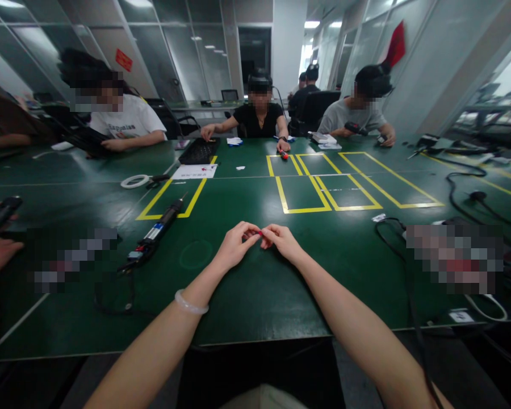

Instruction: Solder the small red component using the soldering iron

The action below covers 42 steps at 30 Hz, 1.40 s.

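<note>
My left hand (239, 241) and my right hand (279, 238) meet over the near middle of the green table (255, 295). Pinched between the fingertips of both is a small red piece (260, 233), mostly covered by fingers and too small to name. A pale bracelet circles my left wrist. To the left of my left hand lies an electric screwdriver (158, 228), its bit pointing away from me across a yellow tape outline.
Yellow tape rectangles (306, 211) mark the table ahead. A black tray (198, 152), a white sheet (193, 171) and a white coil (135, 181) sit beyond the screwdriver. Black cables (451, 190) run along the right. Several people sit around; a co-worker's hand (2, 255) is at far left.
</note>
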{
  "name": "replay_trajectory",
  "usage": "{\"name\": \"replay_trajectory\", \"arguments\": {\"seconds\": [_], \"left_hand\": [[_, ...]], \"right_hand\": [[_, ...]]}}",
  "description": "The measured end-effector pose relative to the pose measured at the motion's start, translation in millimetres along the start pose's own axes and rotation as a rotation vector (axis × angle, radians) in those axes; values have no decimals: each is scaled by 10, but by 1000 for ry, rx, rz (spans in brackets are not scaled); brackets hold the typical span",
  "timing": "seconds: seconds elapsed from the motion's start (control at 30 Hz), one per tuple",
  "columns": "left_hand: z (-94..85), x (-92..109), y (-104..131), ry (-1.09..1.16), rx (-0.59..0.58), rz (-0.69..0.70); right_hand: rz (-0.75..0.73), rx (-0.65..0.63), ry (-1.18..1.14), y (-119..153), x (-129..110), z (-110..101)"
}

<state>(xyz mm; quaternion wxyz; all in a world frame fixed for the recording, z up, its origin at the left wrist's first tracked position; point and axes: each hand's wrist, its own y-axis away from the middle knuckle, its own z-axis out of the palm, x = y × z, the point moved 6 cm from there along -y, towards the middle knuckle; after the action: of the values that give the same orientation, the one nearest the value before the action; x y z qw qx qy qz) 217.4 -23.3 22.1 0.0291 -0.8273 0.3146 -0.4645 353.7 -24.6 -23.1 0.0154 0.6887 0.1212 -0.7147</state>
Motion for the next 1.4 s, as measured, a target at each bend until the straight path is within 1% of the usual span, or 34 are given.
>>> {"name": "replay_trajectory", "arguments": {"seconds": [0.13, 0.23, 0.33, 0.5, 0.6, 0.7, 0.87, 1.0, 1.17, 1.3, 1.4], "left_hand": [[-9, -51, -1, 42, 5, -67], [-12, -71, 2, 89, 6, -93], [-11, -49, 9, 99, -1, -57], [-11, -36, 18, 46, -9, -3], [-23, -67, 15, 47, 4, -20], [-34, -87, 11, 65, 16, -29], [-34, -107, 12, 88, 10, -32], [-28, -140, 10, 62, 9, -40], [-22, -121, 17, 16, 12, -9], [-28, -49, 37, -27, 9, 40], [-44, -53, 46, -43, 17, 9]], "right_hand": [[-4, 31, -74, 4, -7, 1], [-7, 23, -102, 3, -3, 11], [-7, 23, -88, -2, 10, 3], [12, 15, -69, -14, 43, -3], [14, 12, -84, -8, 40, 7], [-21, -2, -101, 5, 8, 28], [-56, -7, -75, 14, -14, 35], [-66, 7, -54, 10, -18, 22], [-27, 30, -9, 10, 4, 5], [1, 3, 1, 7, 20, 18], [24, 4, -11, 7, 31, 21]]}}
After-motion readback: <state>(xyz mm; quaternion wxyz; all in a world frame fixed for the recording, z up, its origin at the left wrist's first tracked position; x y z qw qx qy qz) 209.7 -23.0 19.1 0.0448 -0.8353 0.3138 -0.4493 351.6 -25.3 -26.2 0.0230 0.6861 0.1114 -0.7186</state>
